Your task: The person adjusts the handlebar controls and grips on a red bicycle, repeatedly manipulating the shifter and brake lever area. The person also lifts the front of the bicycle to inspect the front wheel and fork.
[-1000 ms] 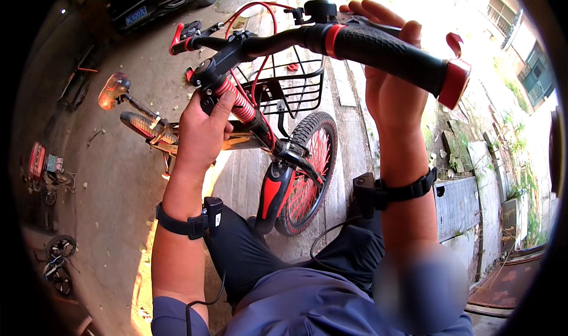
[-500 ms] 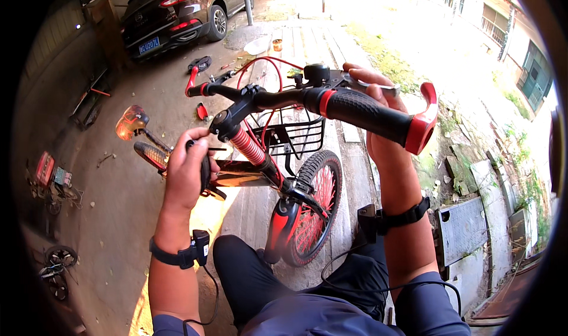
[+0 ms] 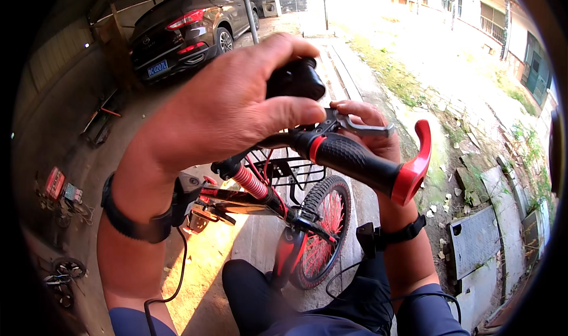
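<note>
A bicycle with red and black parts stands in front of me. My left hand [image 3: 219,102] is raised over the handlebar, its thumb and fingers closed round a dark, rounded black hex key tool [image 3: 296,78]; the key's tip is hidden. The thumb lies close to the black lever clamp [image 3: 323,123]. Behind the bar, my right hand [image 3: 364,112] grips the silver brake lever [image 3: 370,129], fingers partly hidden by the black handlebar grip [image 3: 355,158]. A red bar end [image 3: 414,170] caps this grip. My left hand covers the handlebar's far side; the bell cannot be told apart.
Below the bar are the spoked wheel with red rim [image 3: 322,235] and a black rack [image 3: 296,173]. A dark car [image 3: 195,28] is parked behind a post at far left. Stone slabs [image 3: 476,235] lie at right. Cables run from both wrist straps.
My left hand has risen from beside the frame to above the handlebar, bringing the black tool with it. The bar has turned and lowered slightly; my right hand stays at the lever.
</note>
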`<state>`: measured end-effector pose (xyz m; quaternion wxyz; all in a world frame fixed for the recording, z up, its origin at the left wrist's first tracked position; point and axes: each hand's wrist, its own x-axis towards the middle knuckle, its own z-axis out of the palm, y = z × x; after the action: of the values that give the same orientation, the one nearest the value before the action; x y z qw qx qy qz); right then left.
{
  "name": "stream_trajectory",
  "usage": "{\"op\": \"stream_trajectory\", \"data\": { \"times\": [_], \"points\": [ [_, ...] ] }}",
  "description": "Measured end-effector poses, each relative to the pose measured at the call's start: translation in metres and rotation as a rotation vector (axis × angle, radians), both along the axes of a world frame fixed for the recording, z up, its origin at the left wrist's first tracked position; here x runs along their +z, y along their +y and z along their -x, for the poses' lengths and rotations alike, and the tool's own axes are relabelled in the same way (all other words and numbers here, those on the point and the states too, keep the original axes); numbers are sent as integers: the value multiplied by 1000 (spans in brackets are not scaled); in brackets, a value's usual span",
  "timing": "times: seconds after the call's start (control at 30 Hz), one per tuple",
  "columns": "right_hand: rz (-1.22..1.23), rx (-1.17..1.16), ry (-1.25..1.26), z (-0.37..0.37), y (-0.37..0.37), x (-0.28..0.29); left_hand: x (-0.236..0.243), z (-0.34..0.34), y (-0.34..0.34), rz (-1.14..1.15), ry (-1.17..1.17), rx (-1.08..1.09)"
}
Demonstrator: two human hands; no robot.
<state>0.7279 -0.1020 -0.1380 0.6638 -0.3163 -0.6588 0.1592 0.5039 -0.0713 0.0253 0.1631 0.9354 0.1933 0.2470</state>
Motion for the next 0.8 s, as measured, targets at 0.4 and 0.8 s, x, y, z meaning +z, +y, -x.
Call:
{"op": "stream_trajectory", "data": {
  "times": [0.4,0.8],
  "points": [
    [21,60,61,-1,4,-1,-8,-16,22,-51,108,-127],
    [-22,131,181,3,16,-11,-15,-14,41,293,20,-317]
  ]
}}
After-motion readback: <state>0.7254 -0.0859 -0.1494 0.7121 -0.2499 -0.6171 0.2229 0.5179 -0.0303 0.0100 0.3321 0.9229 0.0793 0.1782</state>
